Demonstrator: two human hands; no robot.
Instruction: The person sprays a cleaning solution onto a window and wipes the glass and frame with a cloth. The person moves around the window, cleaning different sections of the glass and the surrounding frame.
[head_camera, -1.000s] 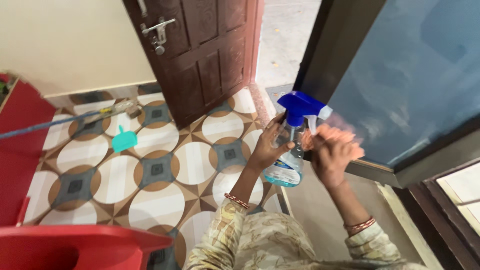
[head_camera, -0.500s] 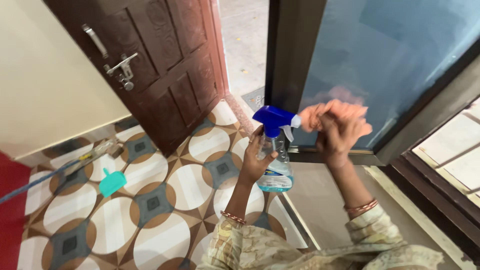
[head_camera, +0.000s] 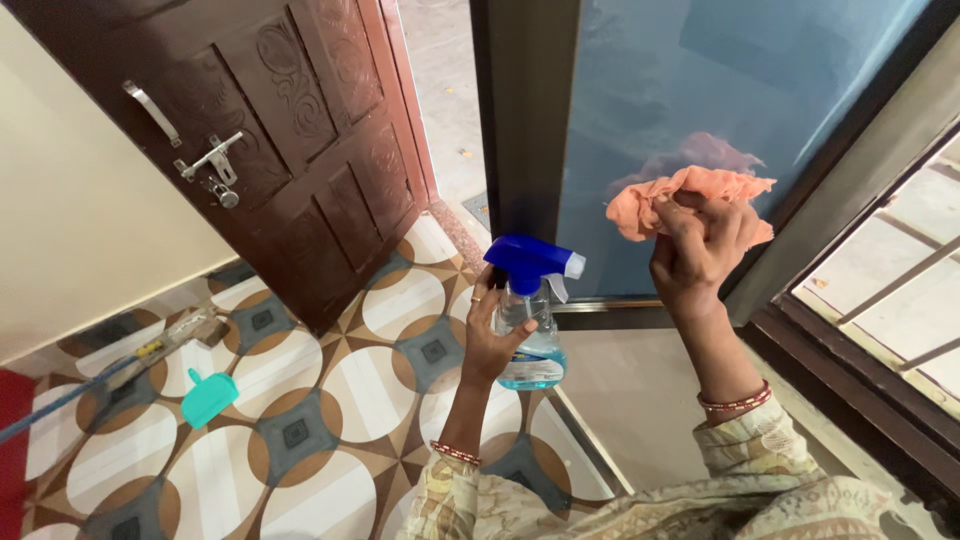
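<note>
My left hand (head_camera: 487, 335) grips a clear spray bottle (head_camera: 530, 350) with blue liquid and a blue trigger head (head_camera: 525, 260), held upright in front of the window. Up against the tinted glass pane (head_camera: 690, 90), my right hand (head_camera: 695, 255) clutches a crumpled orange cloth (head_camera: 690, 195). The cloth's reflection shows in the glass just above it. The bottle's nozzle points right, toward the lower glass.
A dark window frame (head_camera: 520, 120) stands beside an open brown wooden door (head_camera: 270, 130) with a metal latch. On the patterned tile floor (head_camera: 350, 390) lie a teal dustpan-like tool (head_camera: 208, 398) and a long-handled mop (head_camera: 110, 365). A grilled window (head_camera: 890, 300) is at the right.
My right hand rose with the orange cloth from beside the bottle up onto the glass. The view tilted up and left; the red chair left the picture.
</note>
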